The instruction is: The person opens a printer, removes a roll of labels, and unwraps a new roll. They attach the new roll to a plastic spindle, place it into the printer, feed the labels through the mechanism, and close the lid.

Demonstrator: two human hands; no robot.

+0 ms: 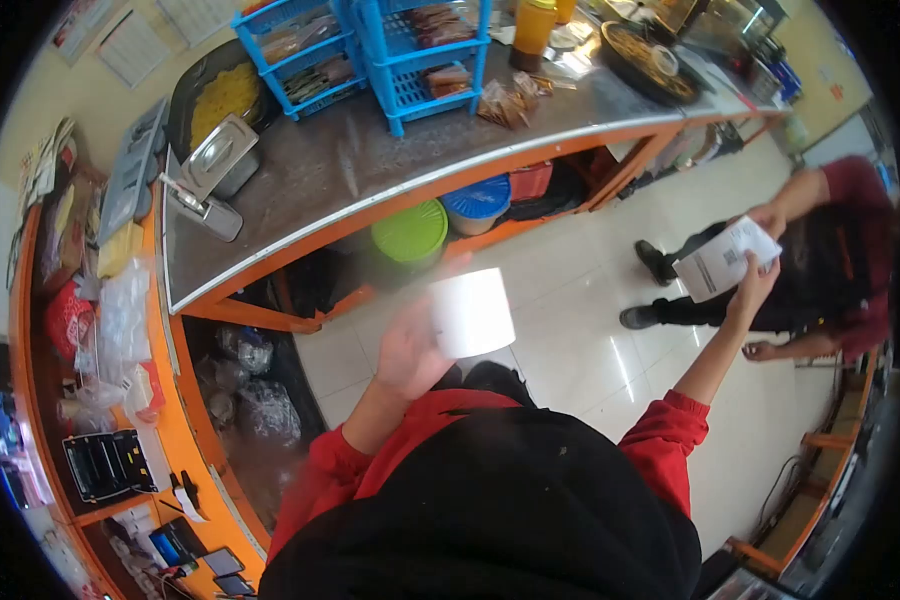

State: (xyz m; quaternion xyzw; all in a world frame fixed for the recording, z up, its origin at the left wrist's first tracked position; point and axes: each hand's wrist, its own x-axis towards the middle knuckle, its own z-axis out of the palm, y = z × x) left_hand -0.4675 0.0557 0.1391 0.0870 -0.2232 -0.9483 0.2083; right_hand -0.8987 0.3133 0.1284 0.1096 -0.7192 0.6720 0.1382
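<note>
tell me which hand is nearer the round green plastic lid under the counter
Left. The left hand, holding a white cylinder, is just below the green lid in view; the right hand, gripping a white printed sheet, is well off to its right.

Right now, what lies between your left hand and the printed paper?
The head view shows the white object in the left hand, then, below, tiled floor and another person's black shoes.

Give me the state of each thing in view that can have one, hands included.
Left hand: gripping white roll
Right hand: gripping printed sheet
Co-worker's hand: also on the sheet
Green-lidded tub: closed
Blue-lidded tub: closed
Blue racks: upright, holding packets
Black device: apparently open
</note>
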